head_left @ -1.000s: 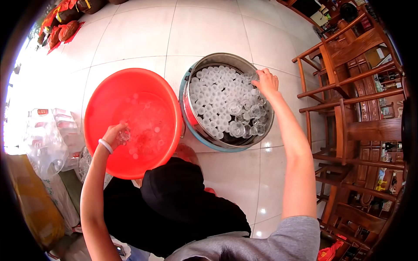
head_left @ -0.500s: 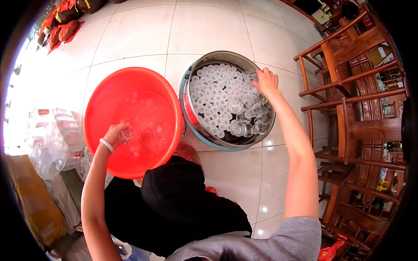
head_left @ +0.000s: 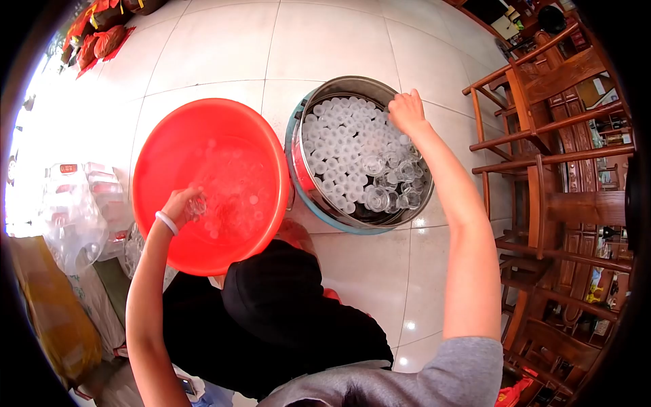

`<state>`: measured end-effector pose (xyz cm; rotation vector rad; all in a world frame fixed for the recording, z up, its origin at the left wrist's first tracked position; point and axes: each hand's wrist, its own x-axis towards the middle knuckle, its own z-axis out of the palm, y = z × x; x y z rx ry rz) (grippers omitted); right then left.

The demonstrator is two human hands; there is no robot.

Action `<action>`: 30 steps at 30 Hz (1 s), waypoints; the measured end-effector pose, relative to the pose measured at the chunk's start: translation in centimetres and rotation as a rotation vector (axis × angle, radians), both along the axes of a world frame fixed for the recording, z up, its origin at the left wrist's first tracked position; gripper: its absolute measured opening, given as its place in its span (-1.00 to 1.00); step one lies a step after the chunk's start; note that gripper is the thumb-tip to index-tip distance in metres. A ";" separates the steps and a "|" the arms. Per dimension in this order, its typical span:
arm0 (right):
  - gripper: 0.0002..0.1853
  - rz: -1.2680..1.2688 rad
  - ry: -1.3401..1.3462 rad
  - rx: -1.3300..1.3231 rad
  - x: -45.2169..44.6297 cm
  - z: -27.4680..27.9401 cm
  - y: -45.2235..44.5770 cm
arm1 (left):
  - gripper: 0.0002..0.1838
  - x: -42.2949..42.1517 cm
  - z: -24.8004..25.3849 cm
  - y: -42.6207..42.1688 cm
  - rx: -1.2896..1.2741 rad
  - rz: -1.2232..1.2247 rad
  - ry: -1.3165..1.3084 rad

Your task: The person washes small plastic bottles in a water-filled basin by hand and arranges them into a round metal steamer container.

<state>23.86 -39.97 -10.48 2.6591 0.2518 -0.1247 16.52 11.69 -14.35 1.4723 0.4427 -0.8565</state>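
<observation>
My left hand [head_left: 182,205] is inside the red basin [head_left: 152,159], closed around a small clear glass cup [head_left: 197,205]. Water with loose small cups [head_left: 234,186] fills the bottom of that basin. My right hand [head_left: 407,112] is at the far right rim of the round metal pot [head_left: 349,87], its fingers curled down and partly hidden; whatever they hold cannot be made out. Many small frosted cups [head_left: 339,146] stand packed upright in the pot. Several clear glass cups [head_left: 390,180] lie tilted at its near right side.
The pot sits in a blue-green basin [head_left: 302,183] on the tiled floor [head_left: 339,41]. Wooden chairs [head_left: 536,163] line the right. A plastic bag [head_left: 71,217] and cardboard [head_left: 54,298] are at the left. Red-covered jars [head_left: 105,41] stand at the far left.
My right hand has turned and curled at the pot's rim, and the glass cup at its fingertips no longer shows. My left hand stays in the basin with its cup.
</observation>
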 end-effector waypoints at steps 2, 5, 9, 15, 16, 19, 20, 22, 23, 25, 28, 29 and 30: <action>-0.86 0.033 -0.062 0.030 -0.2 -0.3 -0.4 | -0.72 0.0 0.0 -0.1 0.007 0.000 0.003; -0.87 0.075 -0.188 0.042 -0.2 -1.5 -0.8 | -0.71 0.1 0.0 -0.2 0.015 -0.009 0.005; -0.87 0.067 -0.247 0.046 -0.4 -1.8 -0.8 | -0.70 -0.2 0.7 -0.6 0.023 0.017 0.007; -0.72 -0.019 -0.250 0.016 -0.6 -3.0 -1.2 | -0.70 -0.1 0.2 -0.3 0.008 0.014 0.017; -0.72 -0.022 -0.250 0.017 -0.7 -3.1 -1.2 | -0.70 -0.1 0.2 -0.3 0.009 0.012 0.018; -0.73 -0.013 -0.328 0.018 -0.9 -3.3 -1.0 | -0.70 -0.1 0.2 -0.3 0.009 0.010 0.006; -0.73 -0.021 -0.337 0.023 -0.9 -3.4 -1.0 | -0.70 -0.1 0.3 -0.3 0.006 0.008 0.003; -0.73 -0.029 -0.345 0.027 -0.8 -3.6 -1.0 | -0.70 -0.1 0.4 -0.5 0.003 0.007 0.000; -0.73 -0.035 -0.355 0.018 -0.7 -3.7 -1.0 | -0.70 -0.1 0.5 -0.6 0.006 0.003 0.002; -0.72 -0.042 -0.366 0.010 -0.7 -3.6 -0.8 | -0.70 -0.1 0.4 -0.6 0.009 -0.001 0.003; -0.70 -0.099 -0.331 0.029 -0.8 -3.0 -0.3 | -0.71 -0.1 0.3 -0.5 0.003 0.000 0.000; -0.67 -0.147 -0.314 0.051 -0.9 -2.7 -0.1 | -0.71 -0.1 0.4 -0.5 0.001 0.003 0.003; -0.65 -0.194 -0.297 0.073 -1.1 -2.3 0.1 | -0.71 -0.1 0.5 -0.5 -0.002 0.007 0.006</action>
